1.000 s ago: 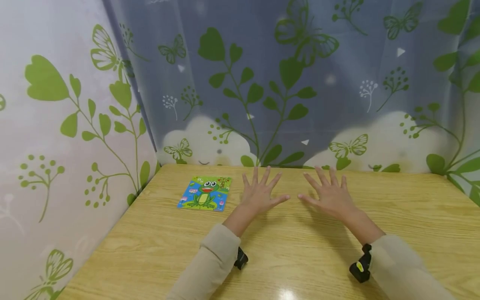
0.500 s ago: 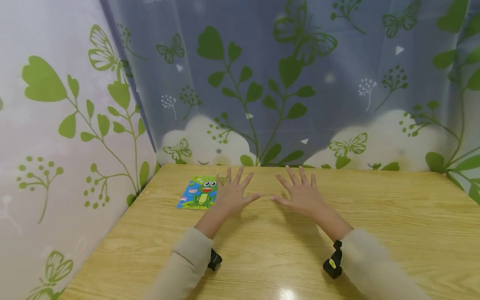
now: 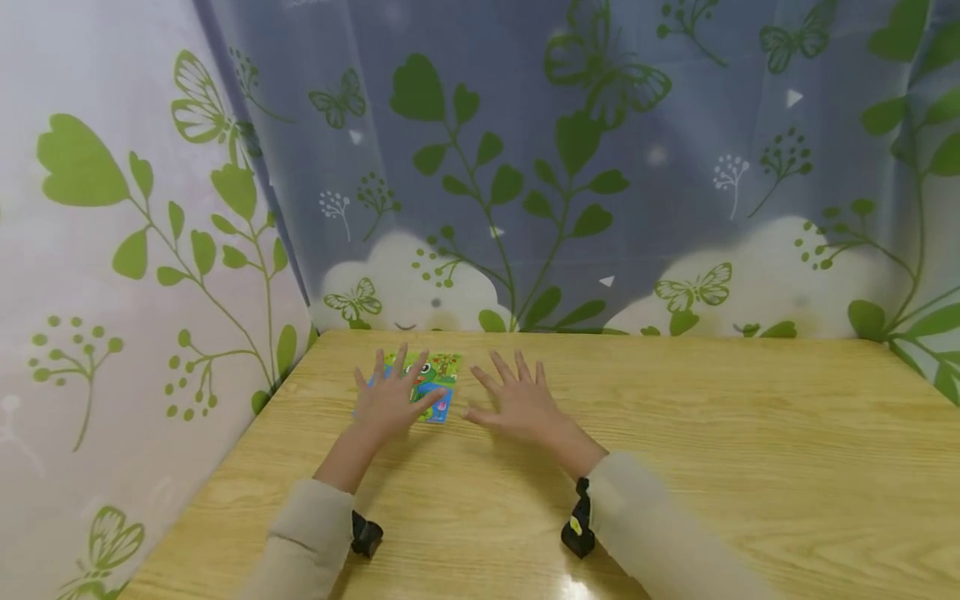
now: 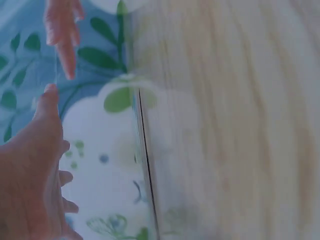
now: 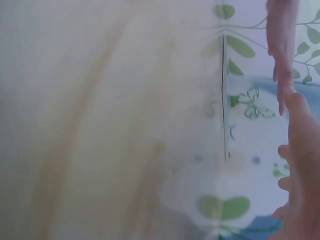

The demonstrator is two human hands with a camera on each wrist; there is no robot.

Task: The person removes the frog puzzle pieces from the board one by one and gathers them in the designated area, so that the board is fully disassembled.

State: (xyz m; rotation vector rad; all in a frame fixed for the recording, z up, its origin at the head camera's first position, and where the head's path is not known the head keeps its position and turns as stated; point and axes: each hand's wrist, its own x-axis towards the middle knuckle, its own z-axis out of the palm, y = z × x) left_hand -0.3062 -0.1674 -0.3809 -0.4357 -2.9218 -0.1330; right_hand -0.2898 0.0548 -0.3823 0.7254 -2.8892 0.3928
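A square frog picture card (image 3: 447, 367) with a green and blue scene lies at the far left of the table. My left hand (image 3: 387, 406), palm down with fingers spread, overlaps the card and hides much of its left and middle parts in the head view. To the right of the card is my right hand (image 3: 519, 406), likewise spread and holding nothing. In the left wrist view, the left hand (image 4: 32, 170) appears raised over the wood, its thumb pointing toward the right hand (image 4: 61, 35). Both hands also show at the right wrist view's right edge.
The light wooden table (image 3: 712, 433) runs back to a blue curtain (image 3: 660, 183) printed with leaves and butterflies. A pale printed sheet (image 3: 90, 267) hangs along the left side. Black wrist devices (image 3: 366, 535) sit at both beige cuffs.
Both hands have moved left together, fingers staying spread. The left hand has come from beside the card to over it; the right hand has come close to the card's right side. The card stays put.
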